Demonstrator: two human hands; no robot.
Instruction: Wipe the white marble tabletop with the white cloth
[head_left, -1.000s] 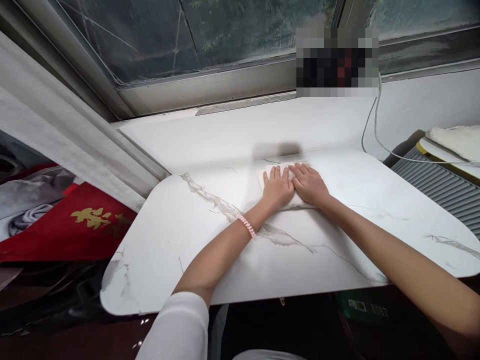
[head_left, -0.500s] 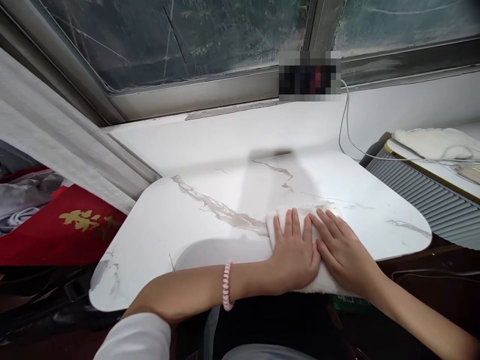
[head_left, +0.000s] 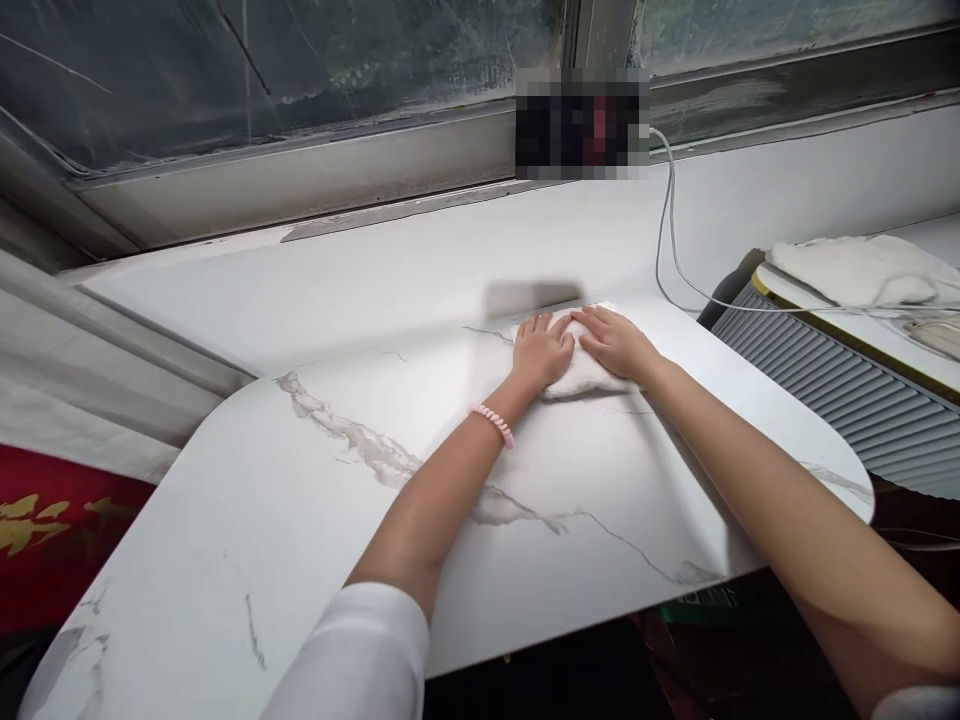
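A folded white cloth lies on the white marble-patterned tabletop, close to its far edge. My left hand rests flat on the cloth's left part with its fingers stretched out. On the right part of the same cloth, my right hand presses down, palm low and fingers extended. The two hands are near each other, fingertips pointing toward the window side. A pink coiled band circles my left wrist.
Behind the table runs a white wall ledge below the window. A blurred-out object sits on the sill, with a white cable trailing right. A ribbed side cabinet stands right, carrying white fabric. Red cloth hangs left.
Both hands have pushed the cloth away from the near edge to the far edge of the tabletop. My arms are now stretched out, and the view has shifted.
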